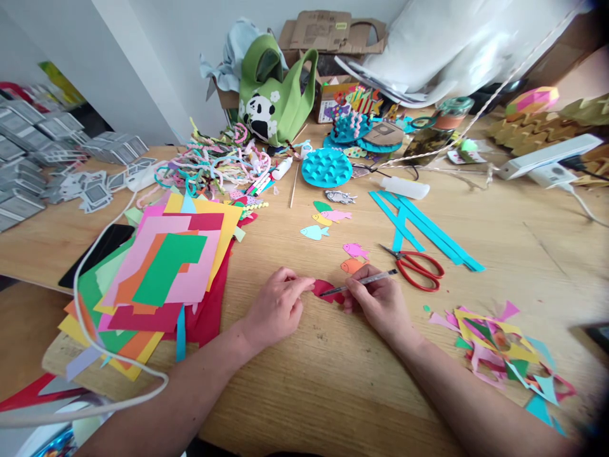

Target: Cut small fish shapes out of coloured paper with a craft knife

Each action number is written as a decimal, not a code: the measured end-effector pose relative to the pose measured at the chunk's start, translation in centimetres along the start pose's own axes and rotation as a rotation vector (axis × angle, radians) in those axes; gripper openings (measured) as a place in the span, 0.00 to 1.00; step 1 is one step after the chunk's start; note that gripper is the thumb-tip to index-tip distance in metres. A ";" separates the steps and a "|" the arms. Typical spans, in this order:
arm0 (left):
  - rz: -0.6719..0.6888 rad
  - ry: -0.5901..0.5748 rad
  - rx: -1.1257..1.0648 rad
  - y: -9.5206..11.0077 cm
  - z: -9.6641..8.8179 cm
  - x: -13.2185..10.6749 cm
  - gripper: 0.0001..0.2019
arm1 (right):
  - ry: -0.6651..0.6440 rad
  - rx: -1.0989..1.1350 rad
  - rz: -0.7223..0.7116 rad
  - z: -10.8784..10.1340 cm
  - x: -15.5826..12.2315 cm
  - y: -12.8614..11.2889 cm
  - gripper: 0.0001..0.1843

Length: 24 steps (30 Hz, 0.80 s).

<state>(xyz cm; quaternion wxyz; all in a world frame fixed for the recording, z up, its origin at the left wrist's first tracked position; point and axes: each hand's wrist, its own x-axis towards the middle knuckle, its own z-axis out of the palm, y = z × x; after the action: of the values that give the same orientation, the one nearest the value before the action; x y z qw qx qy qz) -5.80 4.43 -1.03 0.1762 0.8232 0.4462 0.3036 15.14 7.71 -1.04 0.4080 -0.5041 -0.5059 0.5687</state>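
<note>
A dark red paper fish (321, 288) lies on the wooden table in front of me, partly covered by my fingers. My left hand (280, 303) steadies its left end under the index fingertip, with the other fingers curled in. In my right hand (375, 299) is a slim pen (378, 277), its tip resting on the red paper. Just beyond are an orange paper fish (353, 264) and a magenta one (354, 251). Farther back lie a light blue fish (314, 232), a pink one (337, 216) and a green one. Red-handled scissors (419, 270) lie right of my right hand.
Stacked coloured paper (171, 266) is at left, with a white cable (90, 317) running across it. Paper scraps (504, 349) are heaped at right. Blue strips (428, 228), a white bottle (405, 188), a textured blue disc (326, 167) and a green panda bag (278, 95) stand farther back.
</note>
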 end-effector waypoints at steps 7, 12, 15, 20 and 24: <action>-0.002 -0.001 0.003 -0.1 0.1 0.0 0.27 | -0.001 0.006 0.024 -0.1 -0.1 0.2 0.13; 0.001 -0.001 -0.002 -0.1 0.1 0.0 0.26 | 0.007 0.023 0.017 -0.1 -0.1 0.2 0.13; -0.003 -0.005 0.008 0.0 0.0 0.0 0.26 | 0.007 0.017 0.017 -0.1 -0.1 0.1 0.13; -0.008 -0.008 0.013 0.1 0.0 0.1 0.27 | 0.001 0.020 0.020 -0.1 0.0 0.1 0.12; -0.004 -0.003 0.010 0.1 0.0 0.0 0.27 | 0.011 0.032 -0.004 -0.1 0.0 0.2 0.11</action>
<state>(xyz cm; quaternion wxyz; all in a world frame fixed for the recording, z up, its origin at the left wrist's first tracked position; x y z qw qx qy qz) -5.77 4.43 -0.95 0.1735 0.8235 0.4492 0.2999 15.26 7.66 -1.20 0.4197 -0.4996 -0.4957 0.5733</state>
